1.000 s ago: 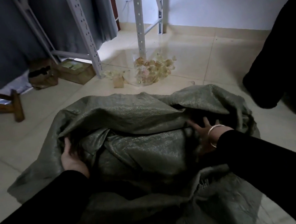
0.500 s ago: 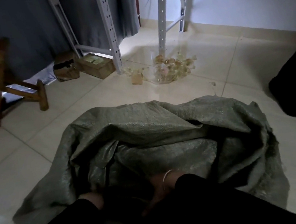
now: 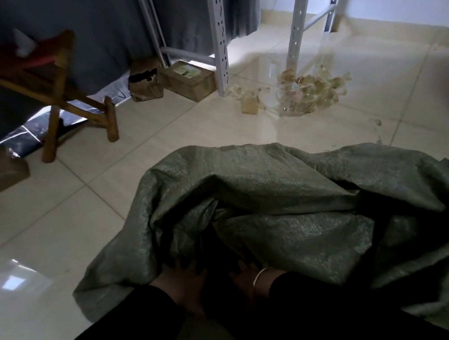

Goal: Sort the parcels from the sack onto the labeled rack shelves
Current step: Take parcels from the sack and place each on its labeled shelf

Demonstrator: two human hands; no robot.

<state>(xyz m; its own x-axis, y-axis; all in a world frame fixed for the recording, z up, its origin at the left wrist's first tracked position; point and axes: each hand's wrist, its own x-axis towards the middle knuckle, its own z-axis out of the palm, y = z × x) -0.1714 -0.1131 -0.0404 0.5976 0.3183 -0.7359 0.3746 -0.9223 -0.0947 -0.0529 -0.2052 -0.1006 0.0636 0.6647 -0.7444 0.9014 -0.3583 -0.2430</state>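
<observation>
Dim, grainy view; daylight from the far right glares off the glossy floor [image 3: 262, 63]. The near sack [image 3: 289, 190] opening sinks into shadow. Edges bend and blur.

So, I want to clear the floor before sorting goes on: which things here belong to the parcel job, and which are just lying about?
Job: the sack, left hand and right hand at its mouth, the rack, perhaps the brown box and torn box at its foot.
Lying about: wooden stool, crumpled clear wrap, silver sheet.
</observation>
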